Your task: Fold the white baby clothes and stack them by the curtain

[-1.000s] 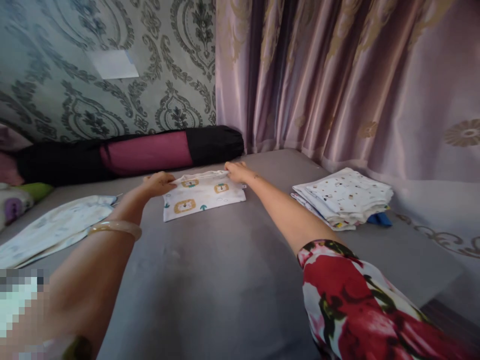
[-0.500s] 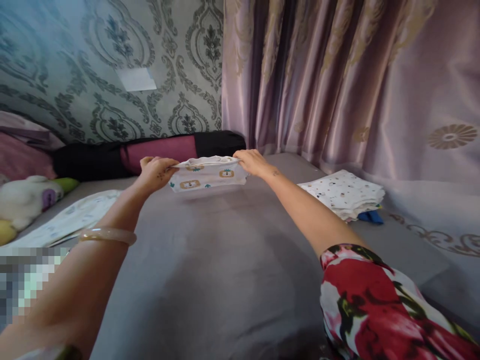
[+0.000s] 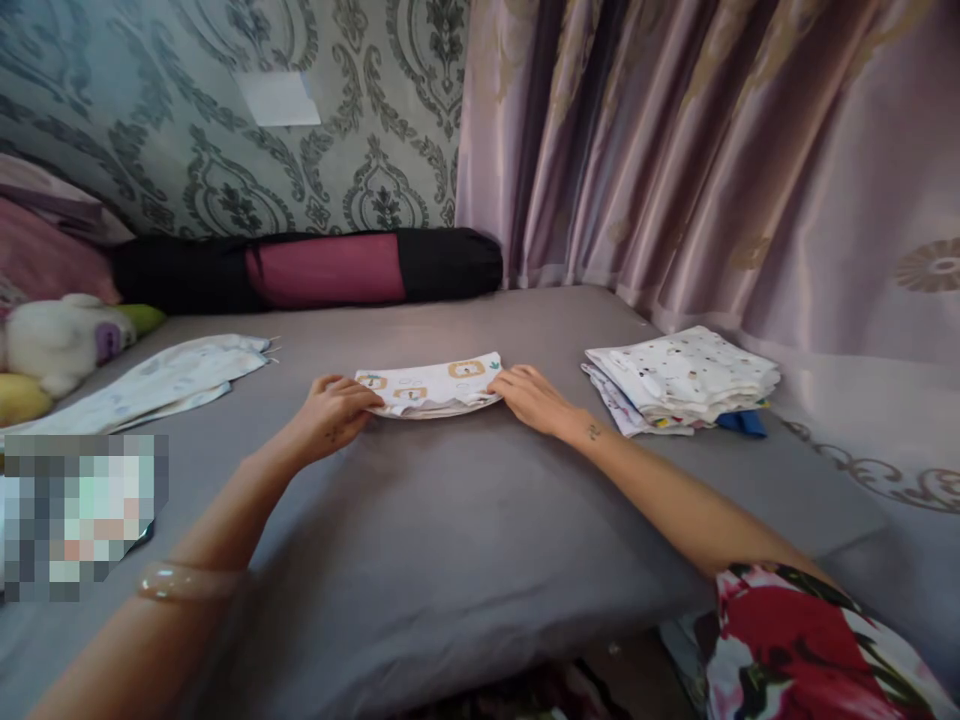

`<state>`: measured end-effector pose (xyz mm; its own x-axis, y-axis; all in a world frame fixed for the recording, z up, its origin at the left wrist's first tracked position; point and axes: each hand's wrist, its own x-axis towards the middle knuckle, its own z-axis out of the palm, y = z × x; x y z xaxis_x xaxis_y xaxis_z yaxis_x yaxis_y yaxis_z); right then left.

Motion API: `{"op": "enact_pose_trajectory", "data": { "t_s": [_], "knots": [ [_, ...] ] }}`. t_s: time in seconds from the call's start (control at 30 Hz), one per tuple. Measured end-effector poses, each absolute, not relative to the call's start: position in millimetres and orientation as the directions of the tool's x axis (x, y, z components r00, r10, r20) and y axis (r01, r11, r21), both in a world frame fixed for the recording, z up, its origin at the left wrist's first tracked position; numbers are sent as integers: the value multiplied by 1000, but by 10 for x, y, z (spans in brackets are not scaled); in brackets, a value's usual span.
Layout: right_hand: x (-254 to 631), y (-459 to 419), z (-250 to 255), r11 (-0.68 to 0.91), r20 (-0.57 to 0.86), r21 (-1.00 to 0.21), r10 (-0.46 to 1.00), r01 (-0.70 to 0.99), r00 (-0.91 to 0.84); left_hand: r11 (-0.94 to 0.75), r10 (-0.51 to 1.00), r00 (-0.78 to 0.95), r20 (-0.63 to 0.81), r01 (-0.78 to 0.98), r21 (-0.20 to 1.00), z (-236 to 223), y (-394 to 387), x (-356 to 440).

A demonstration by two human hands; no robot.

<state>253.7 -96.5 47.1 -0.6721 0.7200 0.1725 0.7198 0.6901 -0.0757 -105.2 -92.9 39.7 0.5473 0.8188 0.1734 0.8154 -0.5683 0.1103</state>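
Observation:
A folded white cloth (image 3: 433, 384) with a yellow animal print and small green marks lies across the middle of the grey bed. Its left near corner is pinched by my left hand (image 3: 336, 412), fingers closed over the edge. At the right end my right hand (image 3: 534, 398) grips the same near edge, thumb hidden. The edge towards me sags slightly between the hands and shows several layers. To the right sits a stack of folded white printed cloths (image 3: 688, 372), apart from my right hand.
A pale printed garment (image 3: 169, 375) with strings lies at left, near a white plush toy (image 3: 51, 342). Behind, a black and maroon bolster (image 3: 326, 268) runs along the wall. A blue cloth (image 3: 742, 424) pokes from under the stack. Curtains (image 3: 615, 140) hang at right.
Both hands lifted the cloth by its far edge, then brought it nearer and laid it down; the held edge now faces me. The view has shifted too.

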Motion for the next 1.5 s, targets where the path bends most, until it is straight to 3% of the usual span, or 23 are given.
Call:
{"op": "enact_pose_trajectory", "data": {
  "t_s": [0.2,0.37,0.57,0.83,1.5],
  "knots": [
    [2540,-1147,418,664,120,-98,747,741,-654,-570,822,565,76,813,123,320,-1056,-1032],
    [2444,-1081,443,562,96,-143,827,815,-554,-523,847,530,22,826,209,420,-1082,-965],
    [1976,-828,425,456,232,-195,882,868,-411,-336,934,305,188,927,166,402,-910,-543],
    [1514,-685,199,425,52,-189,905,885,-423,-242,967,226,120,961,137,73,-797,14],
    [1511,-637,77,401,-3,-205,912,893,-410,-244,970,241,35,965,100,-13,-784,-9]
  ]
}}
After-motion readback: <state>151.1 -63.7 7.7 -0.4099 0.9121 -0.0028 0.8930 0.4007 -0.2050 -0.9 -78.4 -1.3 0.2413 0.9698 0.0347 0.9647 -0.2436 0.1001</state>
